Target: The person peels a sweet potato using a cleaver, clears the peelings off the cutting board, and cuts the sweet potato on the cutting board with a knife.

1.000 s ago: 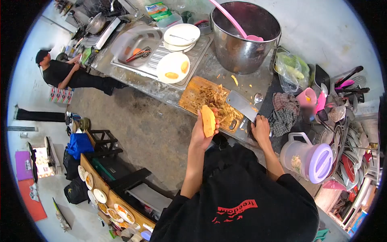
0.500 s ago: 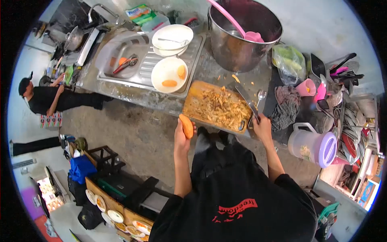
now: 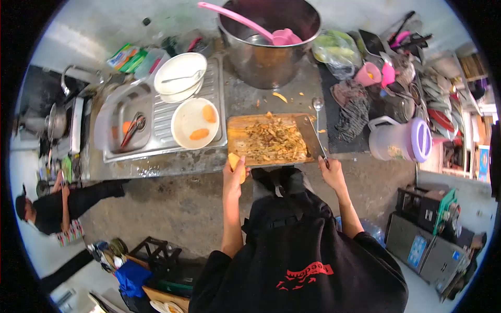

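My left hand (image 3: 233, 181) is closed around a peeled orange carrot (image 3: 235, 160) at the near left corner of the wooden cutting board (image 3: 236, 125). My right hand (image 3: 332, 174) grips the handle of a kitchen knife (image 3: 312, 136), whose broad blade lies over the board's right end. Brownish peelings (image 3: 274, 140) cover much of the board. Left of it, a white bowl (image 3: 180, 136) on the drainboard holds two more orange pieces. A metal spoon (image 3: 318, 107) rests on the counter beyond the knife.
A large metal pot (image 3: 266, 65) with a pink dipper (image 3: 284, 36) stands behind the board. The sink (image 3: 109, 130) is at left, stacked plates (image 3: 177, 68) beside it. Right are a cloth (image 3: 352, 112) and a lidded pitcher (image 3: 391, 140). Another person (image 3: 52, 208) stands far left.
The view has turned, so the counter appears straighter and shifted left. My left hand has brought the carrot up to the board's edge. The knife stays in my right hand, over the board's right end.
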The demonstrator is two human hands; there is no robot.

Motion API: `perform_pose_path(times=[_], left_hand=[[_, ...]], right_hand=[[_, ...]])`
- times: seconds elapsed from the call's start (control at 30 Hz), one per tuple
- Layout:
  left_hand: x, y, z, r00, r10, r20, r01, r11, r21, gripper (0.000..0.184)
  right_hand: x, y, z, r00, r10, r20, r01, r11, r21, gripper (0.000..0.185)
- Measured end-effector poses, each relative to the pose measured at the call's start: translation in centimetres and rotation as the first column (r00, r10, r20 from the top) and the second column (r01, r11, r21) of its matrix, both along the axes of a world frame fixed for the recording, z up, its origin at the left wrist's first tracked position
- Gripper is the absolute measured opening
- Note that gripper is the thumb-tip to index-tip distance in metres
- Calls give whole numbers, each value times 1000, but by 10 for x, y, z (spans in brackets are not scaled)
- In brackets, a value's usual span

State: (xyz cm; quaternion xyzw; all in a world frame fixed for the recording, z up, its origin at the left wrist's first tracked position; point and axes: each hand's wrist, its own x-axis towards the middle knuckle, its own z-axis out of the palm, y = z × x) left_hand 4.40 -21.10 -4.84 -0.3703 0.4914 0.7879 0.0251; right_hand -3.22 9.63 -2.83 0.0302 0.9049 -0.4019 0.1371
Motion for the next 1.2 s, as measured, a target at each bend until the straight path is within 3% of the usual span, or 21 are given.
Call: perform_pose_path(times=[0.17,0.27,0.33,0.43,0.53,0.6,0.87,1.07,1.2], left_hand=[[-14,-4,0,999,-45,1,45,991,-122,21],[-25,-2,4,999,11,50,1,972,-236,13],[-27,-6,2,1000,-1,30,8,972,-235,13],[-29,-14,5,997,-46,57,62,951,-303,18],[-29,-22,-8,994,-95,48,106,878,-466,24],[-28,-25,-6,982,-162,93,183,742,-645,33],[-25,-40,-10,984,-161,75,172,767,-619,42],[-23,-52,-25,977,-186,101,209,776,-596,41],[-26,-54,-27,985,-165,49,162,795,-585,36]], right_hand=[[22,17,-8,988,-150,20,150,989,7,38],[28,21,-3,970,-241,-23,240,970,-36,39],[26,14,15,936,-347,59,350,934,-64,39],[23,18,6,931,-361,45,363,931,-37,40],[20,16,-9,947,-306,-95,310,950,31,40],[18,9,-10,947,-307,-93,311,950,24,40],[17,0,-17,938,-341,-56,342,939,17,37],[5,-8,-38,945,-280,-169,278,960,-35,38],[-13,-15,-45,959,-271,-78,269,963,-28,34]])
